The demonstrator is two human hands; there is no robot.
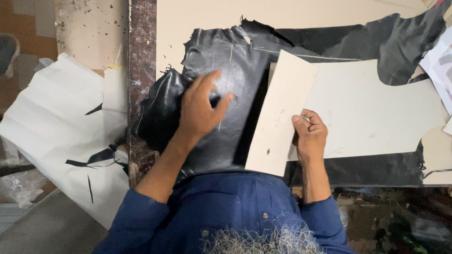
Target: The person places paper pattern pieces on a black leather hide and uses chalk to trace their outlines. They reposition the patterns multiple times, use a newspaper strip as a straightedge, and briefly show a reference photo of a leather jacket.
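A shiny black leather hide [235, 75] lies spread on the cream worktable [197, 19], its left part bunched over the table edge. My left hand [200, 110] rests on the hide with fingers spread, holding nothing. My right hand [308, 134] grips the right edge of a narrow cream cardboard pattern piece [280, 113], tilted up above the hide. A larger cream pattern sheet [372, 113] lies flat on the leather to the right of that hand.
White paper sheets [61, 127] with black leather scraps [96, 157] lie on the floor at left. The table's dark worn edge [141, 70] runs down the left. Papers [440, 66] sit at the far right.
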